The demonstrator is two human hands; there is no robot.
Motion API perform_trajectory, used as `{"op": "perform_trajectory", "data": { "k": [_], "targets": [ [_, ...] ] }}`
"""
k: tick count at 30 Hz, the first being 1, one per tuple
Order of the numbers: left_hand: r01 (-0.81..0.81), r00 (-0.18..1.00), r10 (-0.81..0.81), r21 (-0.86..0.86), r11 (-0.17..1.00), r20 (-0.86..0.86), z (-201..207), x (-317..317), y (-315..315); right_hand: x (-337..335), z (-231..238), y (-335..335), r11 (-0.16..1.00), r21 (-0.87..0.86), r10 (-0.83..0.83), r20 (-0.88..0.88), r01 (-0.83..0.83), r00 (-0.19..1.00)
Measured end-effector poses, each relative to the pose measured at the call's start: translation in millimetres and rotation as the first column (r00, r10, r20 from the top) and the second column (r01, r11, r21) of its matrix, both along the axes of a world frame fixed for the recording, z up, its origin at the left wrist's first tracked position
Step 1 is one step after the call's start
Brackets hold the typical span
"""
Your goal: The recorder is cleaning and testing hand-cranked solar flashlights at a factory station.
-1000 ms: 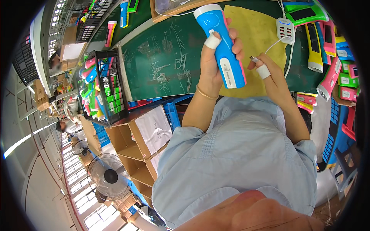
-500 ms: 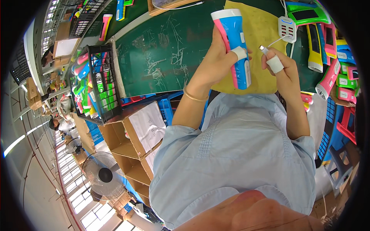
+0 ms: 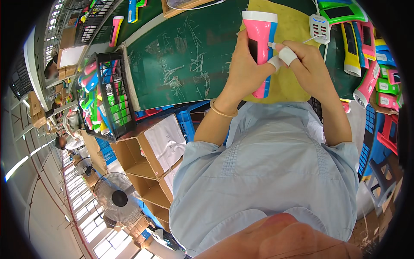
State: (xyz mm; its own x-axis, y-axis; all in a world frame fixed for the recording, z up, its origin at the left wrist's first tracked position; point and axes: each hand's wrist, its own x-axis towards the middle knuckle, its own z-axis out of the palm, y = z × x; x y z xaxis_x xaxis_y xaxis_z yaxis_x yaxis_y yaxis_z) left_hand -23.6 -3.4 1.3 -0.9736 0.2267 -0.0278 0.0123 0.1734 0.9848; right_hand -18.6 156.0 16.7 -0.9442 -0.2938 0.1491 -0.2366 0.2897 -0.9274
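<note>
My left hand (image 3: pixel 244 72) is wrapped round a pink and blue flashlight (image 3: pixel 260 31), its white head pointing away from me and a dark panel facing up. White tape covers the thumb. In my right hand (image 3: pixel 309 67), a small cable plug (image 3: pixel 271 45) is pinched between taped fingers, its tip close against the flashlight's blue side. Whether the tip is inside a socket I cannot tell. The plug's white cable runs back to a white multi-port USB charger (image 3: pixel 319 28). Beneath the flashlight lies a yellow cloth (image 3: pixel 297 26).
Several colourful flashlights (image 3: pixel 351 49) crowd the right side of the green tabletop (image 3: pixel 168 56). A black basket (image 3: pixel 121 93) full of flashlights stands at the left. Below it are cardboard compartments (image 3: pixel 144 166) and a fan (image 3: pixel 119 198). A wooden tray edge (image 3: pixel 170 9) is at the far side.
My left hand has turned the flashlight, so its pink side and dark panel now face up instead of the blue side. My right hand has moved left, bringing the plug up to the flashlight.
</note>
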Motion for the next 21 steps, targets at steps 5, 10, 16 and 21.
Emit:
{"op": "perform_trajectory", "data": {
  "k": [5,10,16,21],
  "targets": [
    [-0.098,0.993,0.088,-0.127,0.987,-0.084,0,3,10,1,5,0,0.967,0.252,-0.041,-0.006,0.041,0.999],
    [-0.208,0.955,0.16,-0.18,0.962,-0.249,3,3,20,0,-3,-10,0.911,0.335,-0.158,-0.253,0.239,0.955],
    [-0.206,0.965,0.168,-0.182,0.962,-0.202,3,4,25,2,-5,-5,0.918,0.323,-0.132,-0.298,0.23,0.945],
    [-0.249,0.95,0.202,-0.189,0.95,-0.239,0,6,31,-4,-10,-3,0.952,0.235,-0.149,-0.214,0.198,0.965]
  ]
}}
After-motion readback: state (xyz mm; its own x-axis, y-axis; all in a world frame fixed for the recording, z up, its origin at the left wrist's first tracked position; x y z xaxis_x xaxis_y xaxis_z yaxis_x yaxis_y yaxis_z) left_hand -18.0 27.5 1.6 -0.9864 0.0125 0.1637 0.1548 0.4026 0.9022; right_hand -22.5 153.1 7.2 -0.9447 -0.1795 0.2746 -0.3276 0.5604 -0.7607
